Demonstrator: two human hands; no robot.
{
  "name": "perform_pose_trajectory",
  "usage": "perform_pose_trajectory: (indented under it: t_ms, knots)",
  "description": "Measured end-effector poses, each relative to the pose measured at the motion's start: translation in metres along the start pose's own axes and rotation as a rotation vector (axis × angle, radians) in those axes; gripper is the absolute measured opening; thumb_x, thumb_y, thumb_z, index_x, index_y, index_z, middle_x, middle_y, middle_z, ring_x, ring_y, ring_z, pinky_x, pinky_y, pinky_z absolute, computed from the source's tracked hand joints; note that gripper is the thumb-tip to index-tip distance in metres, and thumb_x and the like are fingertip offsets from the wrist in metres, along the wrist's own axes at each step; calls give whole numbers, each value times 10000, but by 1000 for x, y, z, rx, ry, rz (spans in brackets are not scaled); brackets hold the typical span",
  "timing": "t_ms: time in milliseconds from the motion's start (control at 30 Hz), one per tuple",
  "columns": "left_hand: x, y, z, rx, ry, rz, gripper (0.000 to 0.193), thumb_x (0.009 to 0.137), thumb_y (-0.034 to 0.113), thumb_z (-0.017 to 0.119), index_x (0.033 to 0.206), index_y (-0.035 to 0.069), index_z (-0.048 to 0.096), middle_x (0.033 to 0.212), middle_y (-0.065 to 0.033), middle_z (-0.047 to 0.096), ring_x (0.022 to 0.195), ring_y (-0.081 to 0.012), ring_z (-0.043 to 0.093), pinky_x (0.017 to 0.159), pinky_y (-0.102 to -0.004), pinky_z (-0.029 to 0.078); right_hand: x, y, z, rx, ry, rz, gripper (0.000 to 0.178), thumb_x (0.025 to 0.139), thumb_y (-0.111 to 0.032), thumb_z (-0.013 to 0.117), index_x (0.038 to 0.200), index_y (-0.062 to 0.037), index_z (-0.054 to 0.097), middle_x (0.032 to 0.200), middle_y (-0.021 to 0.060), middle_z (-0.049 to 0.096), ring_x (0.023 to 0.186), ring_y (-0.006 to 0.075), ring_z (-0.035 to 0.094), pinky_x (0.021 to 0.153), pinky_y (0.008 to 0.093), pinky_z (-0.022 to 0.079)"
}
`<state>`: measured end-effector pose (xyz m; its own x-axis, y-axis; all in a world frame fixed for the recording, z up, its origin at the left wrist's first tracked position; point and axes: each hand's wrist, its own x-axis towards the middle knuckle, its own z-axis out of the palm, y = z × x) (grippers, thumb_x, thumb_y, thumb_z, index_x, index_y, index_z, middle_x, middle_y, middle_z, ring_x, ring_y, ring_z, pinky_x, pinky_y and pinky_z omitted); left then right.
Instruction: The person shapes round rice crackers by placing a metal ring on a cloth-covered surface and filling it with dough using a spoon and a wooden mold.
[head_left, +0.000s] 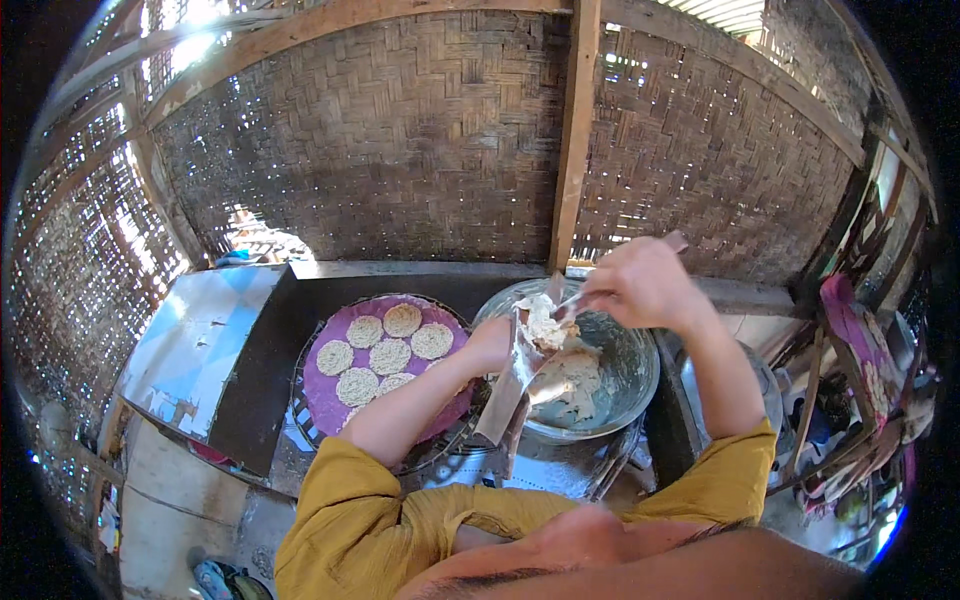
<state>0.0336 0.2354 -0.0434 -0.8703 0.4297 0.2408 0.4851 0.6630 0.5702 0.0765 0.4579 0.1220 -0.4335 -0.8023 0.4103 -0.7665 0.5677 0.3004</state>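
Observation:
My left hand (487, 347) is closed around a long wooden trough-like tool (500, 408), tilted over the near left rim of a wide metal basin (652, 385). Pale, sticky dough (541, 326) lies heaped on the tool's upper part. My right hand (640, 283) grips a utensil with a flat brown handle (677, 241), its working end against that dough; its exact kind is partly hidden by my fingers. More dough (572, 388) rests inside the basin, with smears up its wall. Left of the basin, several round, textured dough discs (390, 357) lie on a purple sheet (325, 393), partly covered by my left forearm.
The purple sheet lies on a round woven tray (300, 375). A blue and white box-like stand (205, 340) is at the left. Behind the work surface rises a woven bamboo wall (400, 150) with a wooden post (577, 140). Purple cloth (845, 315) hangs at the far right.

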Motion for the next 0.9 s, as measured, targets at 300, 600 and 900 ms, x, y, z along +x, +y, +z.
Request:
perform_pose_trajectory:
  t_ms: [300, 600, 900]
  knots:
    - [-1, -22, -12, -41, 15, -44, 453, 698, 405, 608, 932, 18, 621, 896, -234, 614, 846, -376, 595, 743, -418, 477, -26, 23, -40, 52, 110, 258, 136, 622, -237, 707, 718, -146, 675, 639, 43, 608, 621, 241, 595, 548, 357, 443]
    - [-3, -14, -3, 115, 81, -3, 458, 695, 406, 608, 923, 10, 622, 870, -239, 614, 819, -378, 601, 721, -425, 486, -17, 13, -25, 45, 67, 141, 144, 600, -199, 702, 699, -118, 636, 653, 45, 599, 682, 255, 593, 610, 380, 448]
    - [-3, 7, -12, 141, -19, -3, 469, 697, 400, 604, 980, 26, 596, 903, -239, 609, 822, -388, 595, 720, -435, 483, 0, -19, 30, -30, 57, -11, 181, 673, -288, 671, 663, -119, 606, 615, 54, 566, 649, 255, 591, 600, 365, 459]
